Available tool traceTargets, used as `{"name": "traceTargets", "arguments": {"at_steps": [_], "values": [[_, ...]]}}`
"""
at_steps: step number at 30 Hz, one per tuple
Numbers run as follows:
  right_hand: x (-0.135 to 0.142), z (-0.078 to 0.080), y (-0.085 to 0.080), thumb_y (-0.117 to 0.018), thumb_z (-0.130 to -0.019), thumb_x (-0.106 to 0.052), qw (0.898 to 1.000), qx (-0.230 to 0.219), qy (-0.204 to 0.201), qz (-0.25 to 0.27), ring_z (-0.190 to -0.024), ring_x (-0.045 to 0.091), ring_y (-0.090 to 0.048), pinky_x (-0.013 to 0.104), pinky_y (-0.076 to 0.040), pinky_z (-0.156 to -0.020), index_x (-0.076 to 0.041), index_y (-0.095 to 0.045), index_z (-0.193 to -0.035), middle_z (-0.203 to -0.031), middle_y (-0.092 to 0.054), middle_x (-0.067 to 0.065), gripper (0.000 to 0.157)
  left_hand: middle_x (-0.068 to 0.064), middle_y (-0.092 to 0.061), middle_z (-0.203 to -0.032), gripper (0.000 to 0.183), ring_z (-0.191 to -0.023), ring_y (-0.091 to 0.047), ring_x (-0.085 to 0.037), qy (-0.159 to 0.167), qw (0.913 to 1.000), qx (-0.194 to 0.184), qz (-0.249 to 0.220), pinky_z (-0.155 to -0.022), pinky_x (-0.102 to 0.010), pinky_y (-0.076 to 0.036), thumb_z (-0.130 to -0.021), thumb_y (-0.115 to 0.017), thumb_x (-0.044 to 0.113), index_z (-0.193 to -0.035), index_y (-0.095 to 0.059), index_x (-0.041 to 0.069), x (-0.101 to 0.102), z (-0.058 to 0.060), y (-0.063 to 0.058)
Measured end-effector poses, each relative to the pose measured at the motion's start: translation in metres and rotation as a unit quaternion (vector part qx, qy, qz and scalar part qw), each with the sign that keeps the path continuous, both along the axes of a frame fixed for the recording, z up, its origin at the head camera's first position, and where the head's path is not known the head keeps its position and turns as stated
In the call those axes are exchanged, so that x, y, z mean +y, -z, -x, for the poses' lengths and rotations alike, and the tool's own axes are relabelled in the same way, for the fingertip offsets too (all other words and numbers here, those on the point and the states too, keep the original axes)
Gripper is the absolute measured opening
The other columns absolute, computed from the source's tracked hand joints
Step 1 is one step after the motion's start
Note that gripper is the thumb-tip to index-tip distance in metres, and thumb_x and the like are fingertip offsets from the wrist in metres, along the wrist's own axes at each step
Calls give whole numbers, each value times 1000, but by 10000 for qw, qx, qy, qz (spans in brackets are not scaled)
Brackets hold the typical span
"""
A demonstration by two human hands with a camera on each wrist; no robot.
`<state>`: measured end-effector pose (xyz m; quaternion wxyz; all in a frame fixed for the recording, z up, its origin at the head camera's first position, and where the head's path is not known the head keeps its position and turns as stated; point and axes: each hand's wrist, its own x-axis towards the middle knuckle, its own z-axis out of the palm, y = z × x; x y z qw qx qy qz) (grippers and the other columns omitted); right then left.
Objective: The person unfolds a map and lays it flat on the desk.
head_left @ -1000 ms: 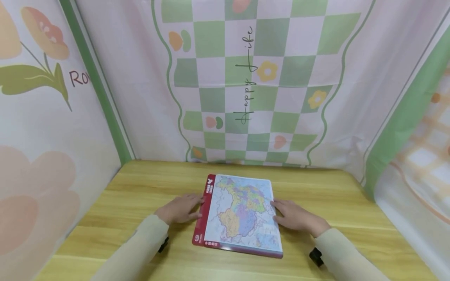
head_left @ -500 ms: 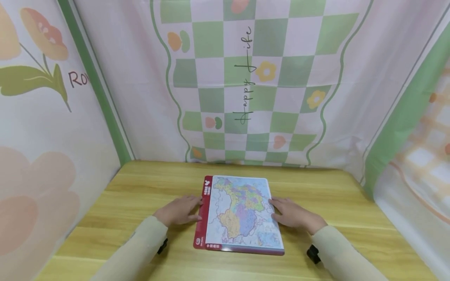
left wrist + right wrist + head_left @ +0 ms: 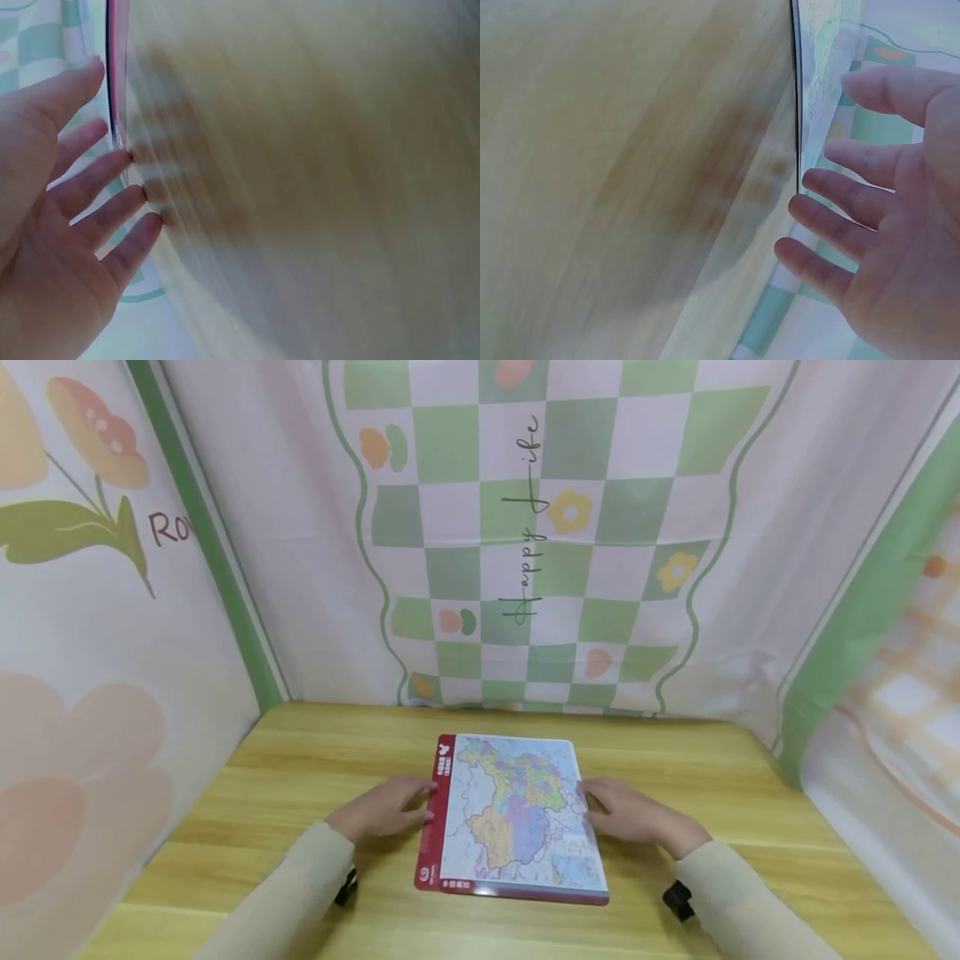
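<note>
A flat map board [image 3: 517, 827] lies on the wooden table, a coloured map on its face and a red strip down its left side. Beside that strip is my left hand [image 3: 382, 808], fingertips right at the edge. My right hand [image 3: 637, 814] is at the opposite edge, its fingertips overlapping the border in the head view. In the left wrist view the fingers of the left hand [image 3: 67, 187] are spread and nearly straight. The right wrist view likewise shows the right hand [image 3: 900, 210] with fingers extended along the board's thin edge [image 3: 796, 112].
The wooden table [image 3: 360, 735] meets a white and green checked cloth [image 3: 570, 568] at the back. Printed fabric walls [image 3: 90, 635] stand on both sides. Black wrist straps [image 3: 677, 900] show under the light sleeves.
The map board has turned slightly counterclockwise, its far edge shifting a little left and its lower right corner moving away from me. Both hands stay beside it with small shifts.
</note>
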<state>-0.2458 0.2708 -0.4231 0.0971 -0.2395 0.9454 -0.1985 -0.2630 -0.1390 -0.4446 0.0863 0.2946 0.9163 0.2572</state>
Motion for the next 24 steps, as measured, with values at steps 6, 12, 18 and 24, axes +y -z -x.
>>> {"name": "traceTargets", "arguments": {"at_steps": [6, 12, 18, 24], "values": [[4, 2, 2, -56, -102, -19, 9996, -3, -31, 294, -133, 50, -41, 62, -35, -109, 11, -46, -142, -143, -47, 31, 50, -15, -54, -143, 49, -135, -46, -36, -296, 9972, -209, -654, -111, -56, -36, -99, -65, 23, -142, -53, 1, -1, 3, 4], [6, 0, 0, -55, -103, -17, 9962, -239, 34, 841, -128, 48, -48, 62, -42, -102, 9, -50, -140, -140, -51, 31, 45, -14, -54, -143, 51, -130, -50, -35, -723, 9876, -813, -1133, -106, -56, -42, -100, -63, 27, -145, -51, 6, -2, 3, 4], [4, -3, -2, -56, -103, -20, 9929, -518, 346, 1014, -120, 45, -55, 58, -49, -97, 10, -48, -140, -138, -52, 32, 49, -13, -60, -132, 46, -117, -57, -31, -1023, 9757, -1198, -1522, -98, -54, -48, -100, -63, 25, -142, -56, 7, -1, 1, 3], [1, -7, -3, -55, -103, -21, 9896, -734, 519, 1120, -118, 43, -56, 54, -52, -94, 11, -46, -141, -135, -54, 30, 51, -14, -57, -139, 44, -123, -54, -34, -1235, 9681, -1407, -1666, -102, -55, -46, -100, -62, 24, -142, -56, 8, 0, 0, 4]]}}
